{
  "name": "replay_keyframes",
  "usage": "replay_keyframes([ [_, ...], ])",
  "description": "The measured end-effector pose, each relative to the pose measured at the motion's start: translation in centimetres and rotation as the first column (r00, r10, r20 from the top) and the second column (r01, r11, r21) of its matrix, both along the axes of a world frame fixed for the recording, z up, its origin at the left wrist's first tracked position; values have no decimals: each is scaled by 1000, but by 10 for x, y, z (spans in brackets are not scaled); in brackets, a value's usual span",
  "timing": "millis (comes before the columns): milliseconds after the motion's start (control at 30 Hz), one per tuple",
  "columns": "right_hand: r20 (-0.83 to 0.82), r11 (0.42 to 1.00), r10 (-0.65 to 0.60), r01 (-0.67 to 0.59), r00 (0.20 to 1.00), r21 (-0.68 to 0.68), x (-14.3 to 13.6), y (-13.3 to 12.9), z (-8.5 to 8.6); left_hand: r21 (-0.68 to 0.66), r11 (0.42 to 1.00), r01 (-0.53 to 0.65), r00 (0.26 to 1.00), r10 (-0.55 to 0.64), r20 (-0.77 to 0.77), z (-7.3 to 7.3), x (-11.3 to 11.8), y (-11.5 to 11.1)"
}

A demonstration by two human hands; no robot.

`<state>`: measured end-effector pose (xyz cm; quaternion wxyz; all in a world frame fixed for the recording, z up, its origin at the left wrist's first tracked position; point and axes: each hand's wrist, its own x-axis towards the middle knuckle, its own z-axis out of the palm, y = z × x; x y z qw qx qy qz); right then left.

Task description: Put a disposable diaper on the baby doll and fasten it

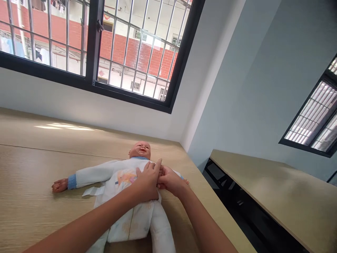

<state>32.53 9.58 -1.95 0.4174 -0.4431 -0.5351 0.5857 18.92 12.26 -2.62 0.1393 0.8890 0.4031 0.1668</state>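
A baby doll (140,150) lies on its back on the wooden table (34,175), head toward the window. It wears white clothes with blue cuffs and a white diaper (131,223) over them. A loose white tab (93,190) sticks out from the diaper's left side. My left hand (147,181) rests on the doll's belly, its fingers stretched and thumb apart. Beside it, my right hand (171,180) is closed at the doll's right-hand side in view, fingers curled. What lies between those fingertips is hidden. A coloured print shows beside my left thumb.
A barred window (137,49) is in the wall behind the table. At the right stands another wooden-topped table (276,186) with a dark front, separated from this table's edge by a gap. A second window (313,112) is at far right.
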Motion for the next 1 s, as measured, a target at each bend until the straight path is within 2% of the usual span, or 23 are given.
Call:
replay_keyframes([
  [167, 106, 990, 132, -126, 986, -63, -3, 18, 11, -49, 998, 45, 988, -37, 148, 1, -7, -1],
  [267, 152, 989, 142, -133, 978, -66, -7, 24, 10, -95, 990, 101, 975, -79, 207, 6, -15, 1],
  [400, 180, 989, 145, -137, 973, -58, -12, 24, 4, -206, 934, 292, 941, -242, 237, 21, -40, 11],
  [467, 169, 987, 154, -145, 973, -66, -9, 23, 2, -210, 899, 383, 909, -327, 258, 29, -58, 20],
  [533, 161, 989, 139, -131, 977, -61, -2, 24, 3, -145, 927, 346, 916, -300, 267, 35, -76, 28],
  [600, 164, 993, 115, -110, 980, -36, 5, 26, 5, -110, 968, 224, 940, -185, 288, 36, -94, 35],
  [700, 195, 993, 111, -116, 975, 12, 8, 27, 13, -99, 994, 50, 939, -13, 344, 29, -119, 41],
  [767, 254, 986, 156, -167, 955, 23, 1, 25, 19, -101, 995, -21, 943, 53, 328, 20, -136, 45],
  [867, 431, 973, 194, -229, 881, 28, -19, 20, 26, -171, 983, -69, 972, 105, 209, 4, -164, 50],
  [1000, 652, 981, 127, -190, 747, 27, -41, 16, 26, -241, 959, -148, 986, 162, 37, -11, -189, 56],
])
